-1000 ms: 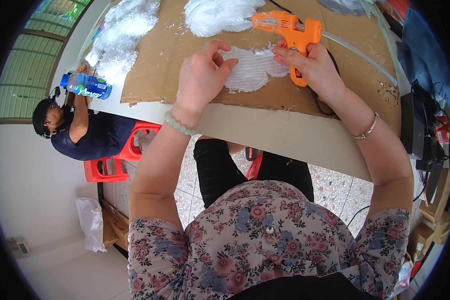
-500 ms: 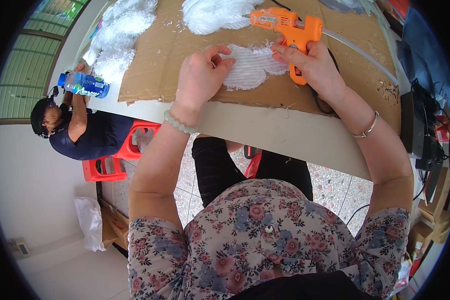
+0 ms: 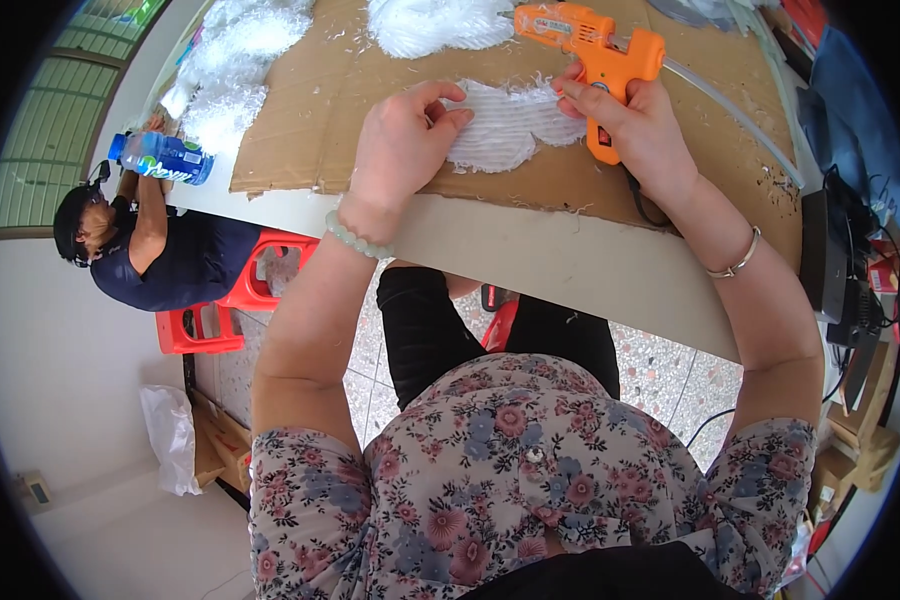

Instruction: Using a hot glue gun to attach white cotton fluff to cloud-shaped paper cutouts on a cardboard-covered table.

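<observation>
An orange hot glue gun [image 3: 610, 65] is in my right hand [image 3: 638, 125], which is closed around its handle. Its nozzle points left, close to a white fibrous bundle [image 3: 435, 25], and a long translucent glue stick [image 3: 735, 112] runs out of its rear. Below the nozzle a white ribbed piece with frayed edges [image 3: 495, 125] lies flat on the cardboard. My left hand [image 3: 405, 145] is beside the left edge of this piece. Its thumb and forefinger are apart with nothing visible between them; the other fingers are curled and partly hidden.
Brown cardboard [image 3: 310, 130] covers much of the white table [image 3: 530, 240]. White fluffy fibres [image 3: 235, 70] are heaped at the left, near a blue-labelled bottle [image 3: 165, 158]. Another person [image 3: 160, 240] sits at the left by red stools [image 3: 260, 275]. A black box [image 3: 823, 255] stands at the right.
The glue gun has shifted slightly right with my right hand, away from the ribbed piece. My left hand has hardly moved. The whole view has also shifted a little.
</observation>
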### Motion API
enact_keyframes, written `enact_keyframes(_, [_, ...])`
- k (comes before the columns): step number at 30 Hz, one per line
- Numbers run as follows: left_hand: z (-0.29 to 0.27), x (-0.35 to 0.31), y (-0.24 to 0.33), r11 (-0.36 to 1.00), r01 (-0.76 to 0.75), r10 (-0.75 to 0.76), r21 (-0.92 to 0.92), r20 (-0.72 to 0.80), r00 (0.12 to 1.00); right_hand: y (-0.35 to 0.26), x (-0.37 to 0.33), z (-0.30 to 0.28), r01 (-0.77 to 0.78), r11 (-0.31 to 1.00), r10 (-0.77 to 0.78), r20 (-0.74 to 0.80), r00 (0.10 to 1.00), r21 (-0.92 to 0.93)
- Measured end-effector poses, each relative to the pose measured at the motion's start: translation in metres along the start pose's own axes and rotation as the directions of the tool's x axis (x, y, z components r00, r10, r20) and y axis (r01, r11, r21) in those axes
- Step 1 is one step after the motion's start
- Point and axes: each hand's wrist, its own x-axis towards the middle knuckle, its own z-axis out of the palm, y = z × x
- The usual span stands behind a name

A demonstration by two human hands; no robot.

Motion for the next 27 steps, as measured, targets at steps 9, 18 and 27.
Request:
enact_keyframes(9, [0.003, -0.004, 0.004, 0.948, -0.155, 0.169, 0.276, -0.027, 0.985, 0.004, 0.002, -0.002, 0.02, 1.0, -0.019, 0.044, 0.999, -0.017])
enact_keyframes(18, [0.005, -0.006, 0.018, 0.65, -0.582, 0.615, 0.489, 0.111, 0.78, -0.01, 0.001, -0.003, 0.119, 0.992, -0.116, -0.101, 0.988, 0.027])
enact_keyframes(27, [0.004, -0.009, 0.019, 0.615, -0.635, 0.638, 0.467, 0.179, 0.749, -0.026, -0.001, -0.002, 0.197, 0.98, -0.191, -0.131, 0.973, 0.035])
